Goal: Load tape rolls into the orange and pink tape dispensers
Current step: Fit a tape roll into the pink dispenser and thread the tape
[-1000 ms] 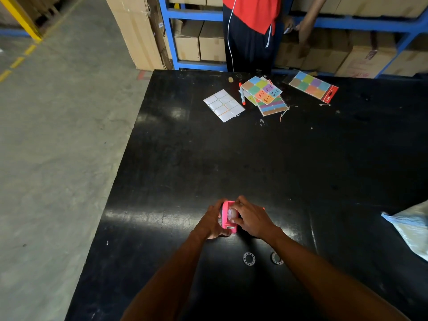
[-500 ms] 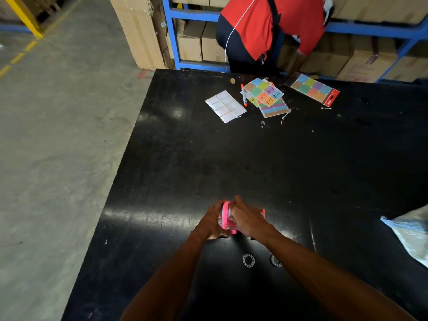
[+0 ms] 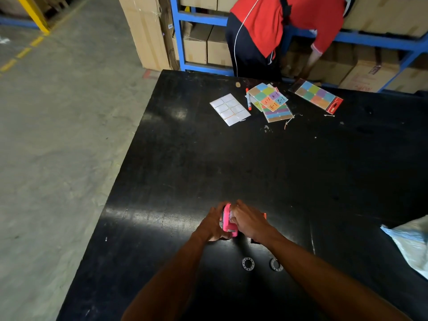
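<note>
Both my hands hold the pink tape dispenser (image 3: 228, 220) upright just above the black table (image 3: 254, 163), near its front. My left hand (image 3: 212, 224) grips its left side. My right hand (image 3: 249, 220) wraps its right side, fingers pressed on a pale tape roll sitting in the dispenser. The orange dispenser (image 3: 264, 215) lies behind my right hand, mostly hidden, only an orange corner showing. Two small grey ring-shaped spool cores lie on the table below my hands, one core (image 3: 248, 263) to the left and the other core (image 3: 275, 264) partly behind my right forearm.
Sticker sheets lie at the table's far side: a white sheet (image 3: 230, 109), a coloured stack (image 3: 271, 101) with a marker pen (image 3: 248, 98) beside it, and a packaged coloured sheet (image 3: 316, 95). A person in red (image 3: 278, 26) bends at blue shelves. A pale plastic bag (image 3: 412, 244) lies right.
My hands stay on the pink dispenser, my right fingers shifting over the roll. The person in red has bent down toward the shelf on the right.
</note>
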Tool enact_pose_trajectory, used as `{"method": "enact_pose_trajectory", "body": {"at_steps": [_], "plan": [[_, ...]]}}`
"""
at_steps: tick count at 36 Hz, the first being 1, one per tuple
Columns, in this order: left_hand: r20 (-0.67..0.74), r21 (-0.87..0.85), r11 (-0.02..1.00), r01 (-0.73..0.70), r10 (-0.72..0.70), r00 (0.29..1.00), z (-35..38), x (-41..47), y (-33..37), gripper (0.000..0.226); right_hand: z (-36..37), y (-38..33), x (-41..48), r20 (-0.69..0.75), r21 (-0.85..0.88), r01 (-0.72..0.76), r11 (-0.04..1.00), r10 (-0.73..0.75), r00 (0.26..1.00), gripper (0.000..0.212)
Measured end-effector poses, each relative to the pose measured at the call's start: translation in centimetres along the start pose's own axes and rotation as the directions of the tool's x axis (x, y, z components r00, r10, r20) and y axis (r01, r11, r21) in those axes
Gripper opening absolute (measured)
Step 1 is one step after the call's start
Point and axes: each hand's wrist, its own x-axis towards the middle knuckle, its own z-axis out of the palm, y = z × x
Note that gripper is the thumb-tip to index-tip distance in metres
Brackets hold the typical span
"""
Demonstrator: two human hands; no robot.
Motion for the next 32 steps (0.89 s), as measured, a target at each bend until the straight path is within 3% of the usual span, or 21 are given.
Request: {"method": "enact_pose_trajectory", "body": {"at_steps": [13, 23, 32], "plan": [[-0.019, 0.006, 1.0, -0.013, 0.013, 1.0, -0.1, -0.3, 0.4, 0.111, -0.1, 0.0, -1.0, -0.002, 0.025, 0.028, 0.999, -0.028, 1.0, 0.037], [-0.026, 0.005, 1.0, -0.011, 0.011, 1.0, -0.1, -0.3, 0.3, 0.114, -0.2, -0.8, -0.9, -0.012, 0.015, 0.017, 1.0, -0.017, 1.0, 0.022], [-0.017, 0.021, 1.0, 0.004, -0.003, 1.0, -0.2, -0.5, 0.7, 0.113, 0.2, -1.3, -0.2, 0.054, 0.016, -0.023, 1.0, 0.022, 0.998, 0.029]]}}
